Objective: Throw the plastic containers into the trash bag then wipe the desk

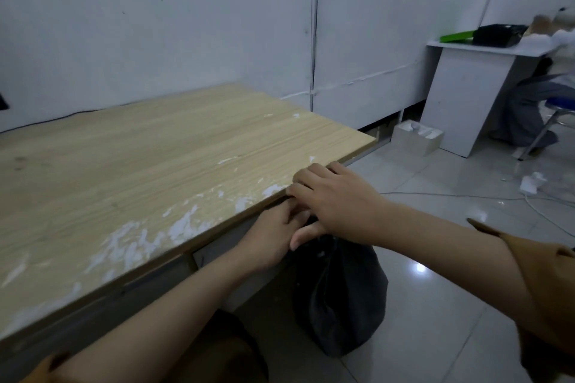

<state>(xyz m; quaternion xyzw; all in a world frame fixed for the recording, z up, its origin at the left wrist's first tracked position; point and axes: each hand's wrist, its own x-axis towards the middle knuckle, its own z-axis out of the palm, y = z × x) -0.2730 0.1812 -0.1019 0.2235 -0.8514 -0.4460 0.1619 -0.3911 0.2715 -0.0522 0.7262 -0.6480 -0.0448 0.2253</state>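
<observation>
Trash bag, black and bulging, stands on the tiled floor just beside the wooden table's front corner. Both hands meet above its top: the right hand lays its fingers close together against the table edge, thumb stretched out below; the left hand reaches under that edge, its fingers hidden, so their state cannot be told. White scuffs mark the tabletop

Both bare forearms extend forward and converge. Right hand lies palm-down over left hand, fingers nearly straight, thumb out. Left fingers hidden; grip undetermined.
</observation>
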